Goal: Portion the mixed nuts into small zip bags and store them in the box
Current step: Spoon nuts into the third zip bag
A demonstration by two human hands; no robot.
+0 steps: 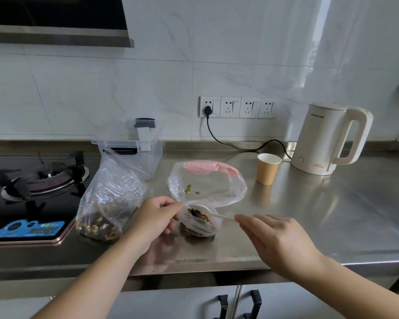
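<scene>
Small bag sits at the counter front, part-filled with nuts. Our left hand pinches its rim; right hand is loose, fingertips at the spoon. Film's limp, slippery: we grip near the zip.

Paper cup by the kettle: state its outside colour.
Tan-brown outside, white inside; paper cup, head view.

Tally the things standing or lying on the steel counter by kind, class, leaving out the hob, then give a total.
Plastic bags: 3 (large nut bag, small zip bag, near-empty bag)
Clear storage box: 1
Paper cup: 1
Kettle: 1
Spoon: 1
Total: 7
</scene>
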